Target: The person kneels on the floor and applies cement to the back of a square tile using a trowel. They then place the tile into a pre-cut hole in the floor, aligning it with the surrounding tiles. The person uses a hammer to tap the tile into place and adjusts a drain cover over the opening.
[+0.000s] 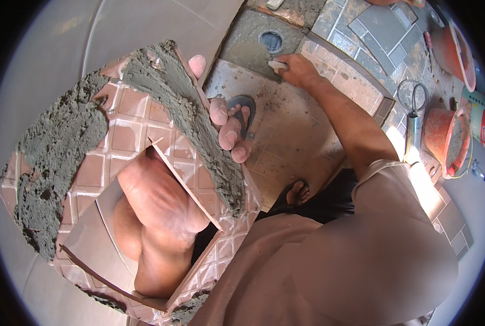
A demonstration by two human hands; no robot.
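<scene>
My left hand (161,187) shows through a rectangular cut-out in a large reddish-brown tile (136,106). Its fingers curl round the tile's edge, closed on it. The tile is held up with its ridged back in view, and thick grey mortar (63,146) lies in bands along two sides. My right hand (296,70) reaches down to a wet mortar bed (242,41), pinching a small pale piece (277,64) whose kind I cannot make out. Just beyond the fingers, a round pipe opening (270,41) sits in the mortar.
A sandalled foot (242,114) stands on the dusty floor (277,130). At right are an orange bucket (443,136), a red basin (454,57), and a tool with a wire loop (412,125). Grey patterned tiles (381,41) cover the upper right; a smooth light wall surface (139,24) rises left.
</scene>
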